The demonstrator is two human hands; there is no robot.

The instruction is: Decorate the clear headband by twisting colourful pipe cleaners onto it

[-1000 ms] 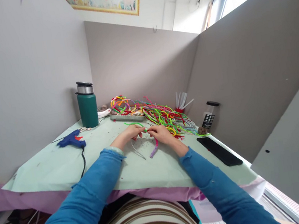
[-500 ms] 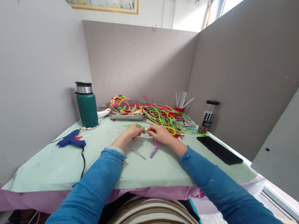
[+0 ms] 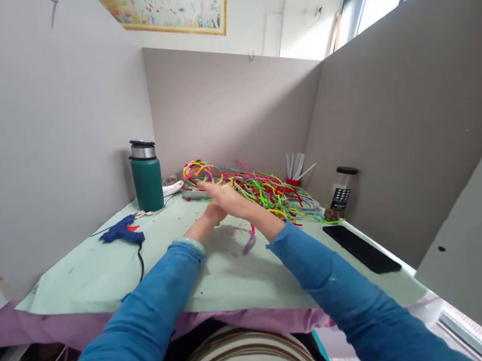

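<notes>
My right hand [image 3: 233, 201] crosses over my left, its fingers stretched out toward the back left, near the metal tray [image 3: 194, 194]. It looks slightly blurred. Beneath it my left hand [image 3: 213, 215] stays low over the table, its fingertips mostly covered. A bit of green pipe cleaner [image 3: 207, 199] shows beside the left hand. A pink and purple fuzzy strip [image 3: 250, 242] lies near my right wrist. Colourful pipe cleaners [image 3: 266, 192] form a tangled heap behind the hands, and curled fuzzy rings [image 3: 195, 168] rest in the tray.
On the left stand a green bottle [image 3: 147, 181] and a blue glue gun [image 3: 122, 231] with a cord. White sticks [image 3: 298, 166] in a red holder, a black-lidded jar [image 3: 341, 191] and a black flat pad [image 3: 363, 248] are on the right. Grey panels [image 3: 227, 96] enclose the table.
My right hand has let go near the left fingertips and swung left across my left hand, its fingers now stretched out. The view has tipped slightly upward.
</notes>
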